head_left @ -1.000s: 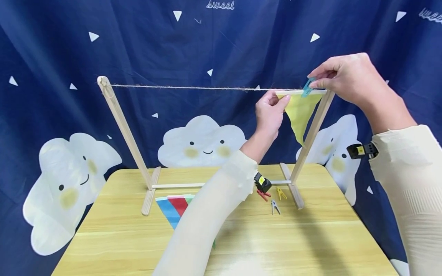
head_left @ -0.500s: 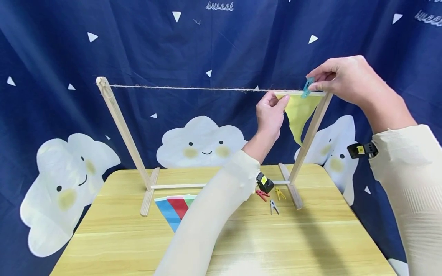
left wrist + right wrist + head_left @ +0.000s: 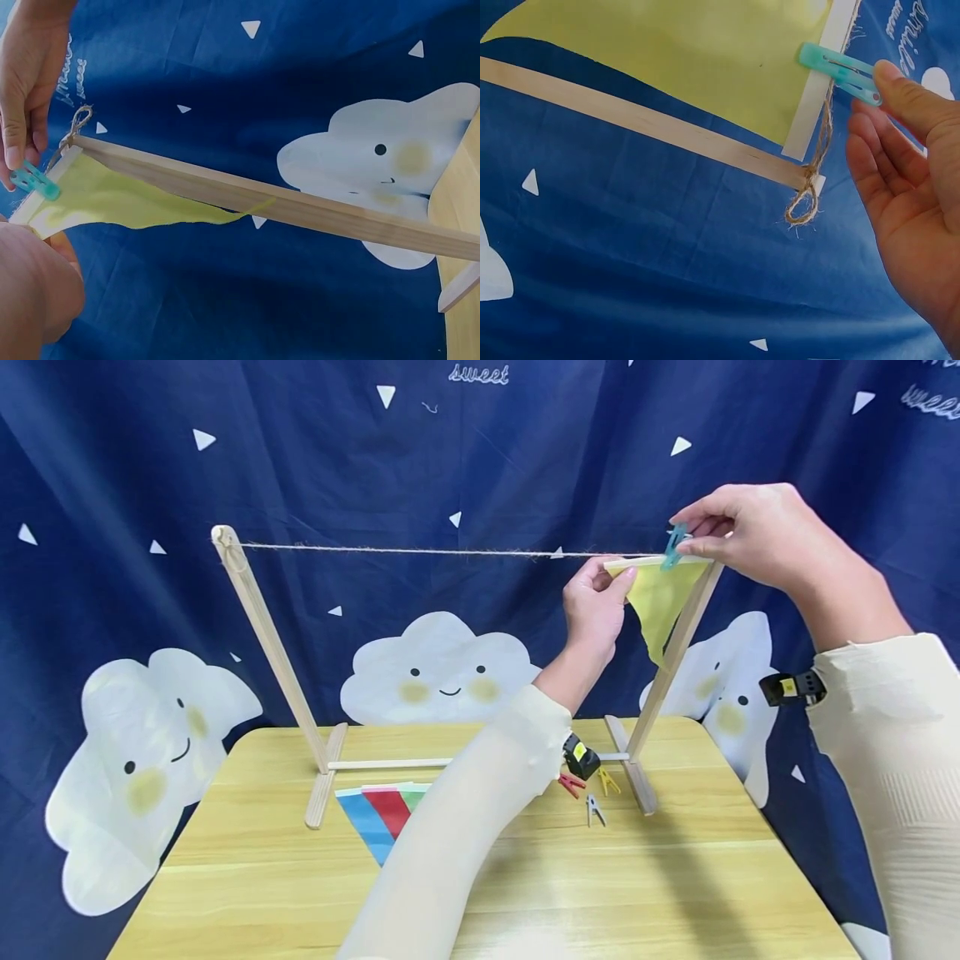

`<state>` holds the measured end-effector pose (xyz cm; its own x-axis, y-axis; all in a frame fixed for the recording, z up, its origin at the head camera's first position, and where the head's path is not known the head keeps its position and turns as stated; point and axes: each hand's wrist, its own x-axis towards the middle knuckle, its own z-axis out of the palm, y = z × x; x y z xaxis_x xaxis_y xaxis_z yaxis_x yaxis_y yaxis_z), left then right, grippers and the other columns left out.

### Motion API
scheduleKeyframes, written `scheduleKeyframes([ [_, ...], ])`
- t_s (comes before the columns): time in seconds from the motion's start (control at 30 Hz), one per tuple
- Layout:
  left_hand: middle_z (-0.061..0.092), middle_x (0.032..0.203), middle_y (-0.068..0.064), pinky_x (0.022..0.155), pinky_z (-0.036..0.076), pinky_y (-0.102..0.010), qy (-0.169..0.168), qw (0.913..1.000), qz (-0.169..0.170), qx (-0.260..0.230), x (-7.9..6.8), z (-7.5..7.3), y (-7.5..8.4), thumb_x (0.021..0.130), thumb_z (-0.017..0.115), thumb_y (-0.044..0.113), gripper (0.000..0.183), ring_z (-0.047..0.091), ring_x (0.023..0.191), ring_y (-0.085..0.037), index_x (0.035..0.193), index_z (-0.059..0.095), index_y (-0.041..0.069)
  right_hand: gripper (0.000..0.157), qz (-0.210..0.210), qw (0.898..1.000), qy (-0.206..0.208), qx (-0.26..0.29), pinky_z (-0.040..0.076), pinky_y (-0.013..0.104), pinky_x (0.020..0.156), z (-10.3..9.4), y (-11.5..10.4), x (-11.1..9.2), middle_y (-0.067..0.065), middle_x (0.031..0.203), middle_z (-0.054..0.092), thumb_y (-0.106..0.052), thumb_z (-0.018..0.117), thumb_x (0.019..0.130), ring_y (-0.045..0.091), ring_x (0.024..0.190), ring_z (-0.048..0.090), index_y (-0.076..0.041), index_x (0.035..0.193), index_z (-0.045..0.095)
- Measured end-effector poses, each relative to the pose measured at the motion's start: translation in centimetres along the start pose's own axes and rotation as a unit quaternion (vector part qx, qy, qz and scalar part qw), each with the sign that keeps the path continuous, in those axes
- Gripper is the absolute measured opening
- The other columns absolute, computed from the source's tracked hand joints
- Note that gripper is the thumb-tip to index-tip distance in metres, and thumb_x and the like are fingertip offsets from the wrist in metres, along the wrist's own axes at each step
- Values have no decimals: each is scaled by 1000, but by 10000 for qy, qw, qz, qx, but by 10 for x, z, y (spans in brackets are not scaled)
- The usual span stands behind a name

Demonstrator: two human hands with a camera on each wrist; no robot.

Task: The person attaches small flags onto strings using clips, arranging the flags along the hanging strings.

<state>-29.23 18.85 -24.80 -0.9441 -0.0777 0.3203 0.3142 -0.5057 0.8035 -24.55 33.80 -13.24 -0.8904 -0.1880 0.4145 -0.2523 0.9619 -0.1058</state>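
Note:
A yellow triangular pennant with a white top band hangs at the right end of the twine. My left hand pinches the band's left corner between thumb and fingers. A teal clothespin straddles the band and the twine near the wooden post. Thumb and fingertips of my right hand pinch the clothespin's handle end. In the left wrist view, the pennant drapes beside the post, and my left hand covers its near corner.
On the wooden table lie a red clothespin, a yellow clothespin and a grey clothespin. Blue, red and green pennants lie partly under my left forearm. The left post holds the twine's other end.
Both hands, the pennant and the teal clothespin have shifted slightly to the right. Both grips stay as they were.

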Motion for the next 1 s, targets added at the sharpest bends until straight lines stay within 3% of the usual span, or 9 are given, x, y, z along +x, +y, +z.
scheduleKeyframes([
  [0.23, 74, 89, -16, 64, 55, -17, -204, 9998, 33, -2, 0, -2, 1, 90, 73, -7, 16, 61, 69, -3, 106, 70, -6, 33, -66, 10000, 28, -55, 31, 4, 66, 0, 1, 0, 22, 108, 67, -17, 71, 99, 31, 95, 58, 0, 127, 70],
  [0.47, 69, 80, -5, 65, 56, -19, -235, 9994, 1, 260, 0, -6, 0, 90, 74, -5, 15, 60, 67, -3, 105, 72, -5, 35, -70, 10000, -25, -64, 31, 4, 67, 1, 0, 0, 22, 109, 68, -18, 71, 99, 32, 96, 59, 0, 128, 69],
  [0.73, 69, 82, -5, 63, 51, -13, -279, 9975, -47, 648, -2, -12, 0, 91, 76, 1, 18, 60, 68, -1, 106, 72, -7, 37, -161, 9999, 8, -43, 33, 7, 71, 4, 1, -2, 22, 113, 66, -19, 71, 99, 33, 99, 57, -1, 131, 67],
  [0.87, 74, 89, -11, 67, 51, -13, -364, 9958, -144, 828, -5, -19, 0, 91, 78, 5, 21, 62, 71, 1, 109, 73, -5, 39, -209, 9998, 38, 12, 54, 31, 89, 6, 1, -4, 24, 116, 66, -18, 70, 100, 36, 102, 59, 0, 134, 65],
  [0.97, 75, 98, -17, 72, 53, -13, -473, 9949, -113, 885, -6, -26, 0, 91, 78, 5, 25, 63, 76, 0, 112, 72, -5, 41, -254, 9996, 80, 82, 52, 59, 96, 7, 1, -6, 26, 118, 64, -16, 70, 100, 40, 105, 60, 2, 136, 63],
  [1.0, 75, 101, -19, 73, 53, -13, -512, 9947, -93, 888, -6, -28, 1, 91, 78, 5, 25, 64, 77, 0, 113, 72, -5, 42, -254, 9996, 94, 108, 51, 60, 97, 7, 1, -6, 27, 119, 64, -16, 70, 100, 41, 105, 60, 2, 137, 62],
])
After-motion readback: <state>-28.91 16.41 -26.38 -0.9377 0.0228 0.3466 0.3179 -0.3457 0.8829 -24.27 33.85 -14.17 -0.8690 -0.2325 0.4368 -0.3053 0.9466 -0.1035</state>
